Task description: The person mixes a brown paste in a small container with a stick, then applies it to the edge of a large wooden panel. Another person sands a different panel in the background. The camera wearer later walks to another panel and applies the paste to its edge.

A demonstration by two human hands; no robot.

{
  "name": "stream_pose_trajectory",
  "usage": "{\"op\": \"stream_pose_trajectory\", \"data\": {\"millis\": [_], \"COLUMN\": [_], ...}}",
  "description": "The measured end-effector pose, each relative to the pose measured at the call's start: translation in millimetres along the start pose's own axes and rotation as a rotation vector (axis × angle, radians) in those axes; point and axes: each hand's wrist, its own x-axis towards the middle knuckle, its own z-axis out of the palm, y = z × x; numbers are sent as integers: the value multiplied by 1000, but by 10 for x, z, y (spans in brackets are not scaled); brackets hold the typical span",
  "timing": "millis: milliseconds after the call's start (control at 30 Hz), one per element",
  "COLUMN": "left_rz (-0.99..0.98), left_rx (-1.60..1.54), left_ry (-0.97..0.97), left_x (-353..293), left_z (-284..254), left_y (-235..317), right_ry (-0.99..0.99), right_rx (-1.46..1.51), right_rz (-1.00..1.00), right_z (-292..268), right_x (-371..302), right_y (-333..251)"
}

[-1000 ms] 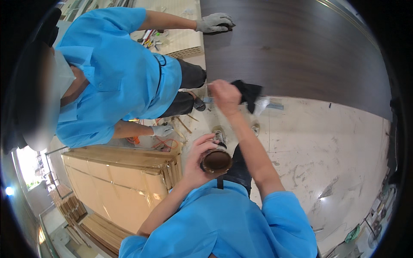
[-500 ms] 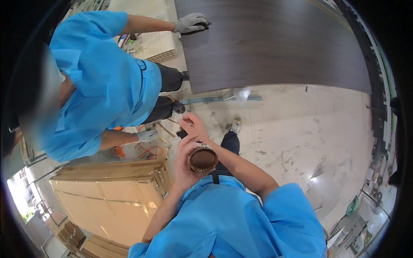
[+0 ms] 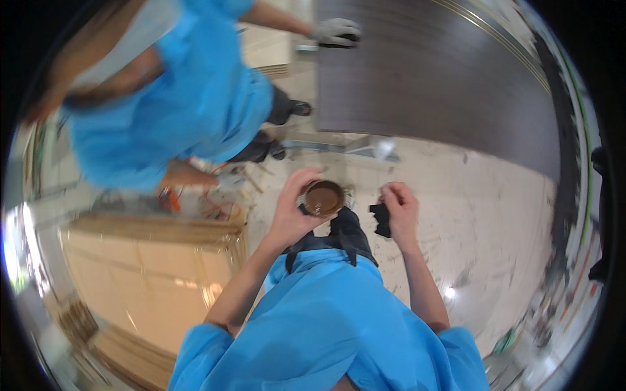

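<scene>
My left hand (image 3: 288,215) is closed round an open round tub (image 3: 324,198) with brown stuff inside, held in front of my waist. The tub's mouth faces up, and my fingers wrap its far left side. Out to the right, apart from the tub, my right hand (image 3: 403,214) pinches a small black piece of cloth (image 3: 381,221) that hangs from the fingers. Its edge looks uneven; blur hides its exact material.
A large dark brown panel (image 3: 443,85) lies ahead. At left, a co-worker (image 3: 189,98) in blue rests a gloved hand (image 3: 337,31) on its edge. Wrapped flat packages (image 3: 150,267) stand at lower left. A metal bar (image 3: 313,146) lies beneath the panel's near edge.
My hands were together at the tub and have come apart. The right hand has moved right with the black cloth. The view has shifted, and the co-worker leans farther forward.
</scene>
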Motion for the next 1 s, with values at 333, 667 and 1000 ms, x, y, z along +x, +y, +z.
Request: {"op": "stream_pose_trajectory", "data": {"millis": [333,667,1000], "left_rz": [-64,-280,-414], "left_rx": [137,125,216], "left_ry": [582,1382,1972], "left_x": [-976,-2939,-5282], "left_z": [190,1400,2603], "left_y": [179,1002,1431], "right_ry": [-614,-1411,-2077], "right_rx": [-200,-431,-539], "right_rz": [-274,-318,-557], "right_z": [306,722,1326], "right_x": [21,-1146,-3771], "right_y": [-806,-1153,-518]}}
